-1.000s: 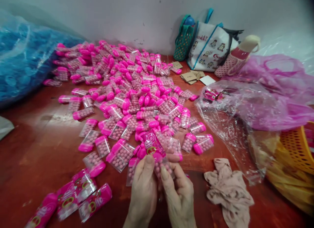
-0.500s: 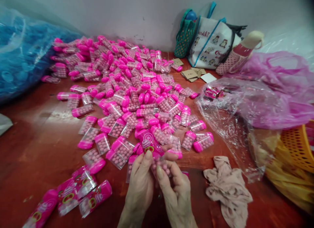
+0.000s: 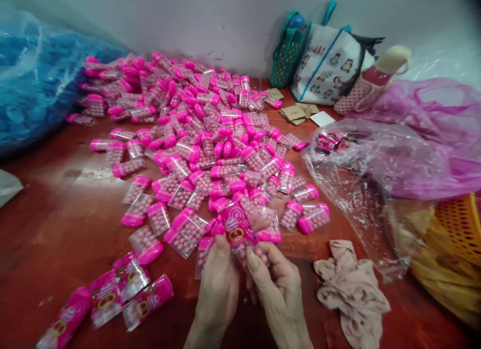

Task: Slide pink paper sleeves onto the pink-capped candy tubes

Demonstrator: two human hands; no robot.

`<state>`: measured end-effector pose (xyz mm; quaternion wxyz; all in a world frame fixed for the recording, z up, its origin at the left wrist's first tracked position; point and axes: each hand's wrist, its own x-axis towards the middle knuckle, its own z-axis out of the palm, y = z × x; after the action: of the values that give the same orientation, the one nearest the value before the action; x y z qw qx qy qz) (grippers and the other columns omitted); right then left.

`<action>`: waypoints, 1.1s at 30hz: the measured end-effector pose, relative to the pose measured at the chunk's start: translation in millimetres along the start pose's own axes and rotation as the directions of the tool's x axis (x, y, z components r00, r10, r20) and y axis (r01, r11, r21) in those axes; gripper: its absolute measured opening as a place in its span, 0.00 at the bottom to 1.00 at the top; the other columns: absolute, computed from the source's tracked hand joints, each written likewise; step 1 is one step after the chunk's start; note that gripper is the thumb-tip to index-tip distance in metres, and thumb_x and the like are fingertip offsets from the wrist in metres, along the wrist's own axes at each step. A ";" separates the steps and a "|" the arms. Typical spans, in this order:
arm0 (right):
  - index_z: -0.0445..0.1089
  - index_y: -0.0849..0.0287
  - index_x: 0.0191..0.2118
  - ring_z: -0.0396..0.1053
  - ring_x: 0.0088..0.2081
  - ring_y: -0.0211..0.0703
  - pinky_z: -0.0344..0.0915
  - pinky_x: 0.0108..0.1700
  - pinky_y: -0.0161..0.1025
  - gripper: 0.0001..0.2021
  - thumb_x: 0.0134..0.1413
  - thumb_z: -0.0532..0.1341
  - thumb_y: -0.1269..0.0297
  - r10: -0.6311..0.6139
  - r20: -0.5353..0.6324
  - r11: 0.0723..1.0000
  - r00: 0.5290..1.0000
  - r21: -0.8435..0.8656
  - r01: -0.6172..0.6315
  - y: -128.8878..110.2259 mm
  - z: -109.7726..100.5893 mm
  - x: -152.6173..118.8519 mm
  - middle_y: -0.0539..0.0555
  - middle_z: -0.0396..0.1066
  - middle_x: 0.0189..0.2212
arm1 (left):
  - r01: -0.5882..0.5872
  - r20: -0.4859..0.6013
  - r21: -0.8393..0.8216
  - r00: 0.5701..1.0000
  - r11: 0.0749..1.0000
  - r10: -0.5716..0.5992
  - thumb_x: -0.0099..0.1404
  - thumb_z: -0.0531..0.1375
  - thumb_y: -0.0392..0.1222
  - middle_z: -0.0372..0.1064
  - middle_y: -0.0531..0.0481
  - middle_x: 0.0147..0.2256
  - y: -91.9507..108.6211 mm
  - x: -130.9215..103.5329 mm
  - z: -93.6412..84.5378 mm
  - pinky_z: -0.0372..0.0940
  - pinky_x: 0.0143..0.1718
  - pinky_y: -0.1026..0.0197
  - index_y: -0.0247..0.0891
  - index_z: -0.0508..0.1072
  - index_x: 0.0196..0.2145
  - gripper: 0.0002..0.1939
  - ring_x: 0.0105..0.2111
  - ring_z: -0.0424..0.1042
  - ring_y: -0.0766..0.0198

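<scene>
Fingers, right hand (image 3: 280, 284): thumb lay over the clear end of the container (image 3: 244, 254), other fingers curled in behind; gripping it.
Fingers, left hand (image 3: 218, 279): thumb tip sat at the lower left edge of the printed sleeve (image 3: 236, 224); the rest were hidden behind. Could not tell if it pinched or only steadied.
Container position: between the two hands, just ahead of the thumbs, held up in front of the near edge of the pile (image 3: 205, 138).
Long axis: slanted, far end up and left, near end down toward the right thumb. Not square to either hand.
Sleeve vs container: sleeve covered the far part; pink balls showed bare at the near end. Fit at the far end too blurred to call.
Nearer hand: right for the clear end, left for the sleeve's lower left edge.
Printed packs (image 3: 103, 301): four lay lower left on the table (image 3: 93, 204), left of the left hand, well apart from it.
Cloth (image 3: 353, 289): crumpled, off to the right of the right hand, not touching.
</scene>
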<state>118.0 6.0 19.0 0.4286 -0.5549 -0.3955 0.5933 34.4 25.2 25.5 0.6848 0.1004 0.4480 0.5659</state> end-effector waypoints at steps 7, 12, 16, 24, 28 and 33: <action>0.68 0.58 0.35 0.61 0.23 0.37 0.59 0.23 0.30 0.14 0.56 0.54 0.52 0.024 -0.129 0.990 0.991 -0.137 -0.042 -0.2 6.9 -15.2 0.48 0.61 0.20 | 0.060 -0.053 0.033 0.997 0.998 -0.058 0.60 0.57 0.48 0.74 0.44 0.28 6.9 3.9 1.4 0.67 0.28 0.60 0.30 0.74 0.40 0.19 0.26 0.72 0.60; 0.70 0.54 0.44 0.67 0.27 0.40 0.65 0.32 0.33 0.15 0.57 0.54 0.53 -0.058 -0.267 0.960 0.962 -0.280 -0.020 -2.7 12.8 -32.5 0.50 0.68 0.23 | 0.157 -0.217 0.117 0.968 0.981 -0.129 0.59 0.56 0.51 0.74 0.46 0.27 3.2 -11.8 4.5 0.66 0.28 0.62 0.32 0.75 0.39 0.20 0.25 0.71 0.61; 0.70 0.57 0.42 0.63 0.19 0.36 0.62 0.23 0.31 0.16 0.58 0.52 0.53 -0.050 -0.177 0.973 0.983 -0.230 0.008 -4.8 12.9 -33.7 0.48 0.65 0.19 | 0.189 -0.201 0.123 0.966 0.974 -0.163 0.59 0.55 0.51 0.75 0.47 0.27 4.2 -19.4 5.1 0.67 0.29 0.61 0.32 0.75 0.39 0.20 0.26 0.72 0.60; 0.65 0.58 0.48 0.61 0.19 0.36 0.59 0.20 0.30 0.21 0.58 0.50 0.49 0.044 0.030 0.993 0.999 -0.113 -0.040 -1.4 12.2 -12.3 0.46 0.61 0.17 | 0.124 -0.075 0.061 0.990 0.990 -0.120 0.60 0.55 0.50 0.75 0.41 0.37 6.5 -12.6 -4.8 0.68 0.32 0.59 0.35 0.70 0.48 0.22 0.32 0.74 0.57; 0.64 0.57 0.49 0.67 0.27 0.39 0.63 0.27 0.31 0.23 0.52 0.57 0.48 0.027 0.043 0.997 0.999 -0.079 -0.023 1.4 8.9 -15.9 0.51 0.68 0.26 | 0.053 -0.066 0.032 0.997 0.998 -0.051 0.58 0.57 0.53 0.75 0.41 0.36 10.5 -12.1 -9.7 0.68 0.23 0.63 0.36 0.69 0.47 0.23 0.25 0.73 0.61; 0.68 0.60 0.44 0.64 0.23 0.37 0.62 0.22 0.31 0.20 0.54 0.56 0.50 0.083 0.083 0.995 0.993 -0.056 -0.078 5.8 6.6 -23.9 0.52 0.68 0.25 | 0.184 -0.103 0.094 0.979 0.978 -0.174 0.56 0.58 0.55 0.74 0.45 0.28 12.1 -14.5 -8.5 0.52 0.04 0.70 0.35 0.68 0.44 0.24 0.08 0.59 0.73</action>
<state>111.4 -18.4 21.6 0.3724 -0.5556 -0.4061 0.6227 20.5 13.6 35.6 0.7051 0.0678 0.5156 0.4821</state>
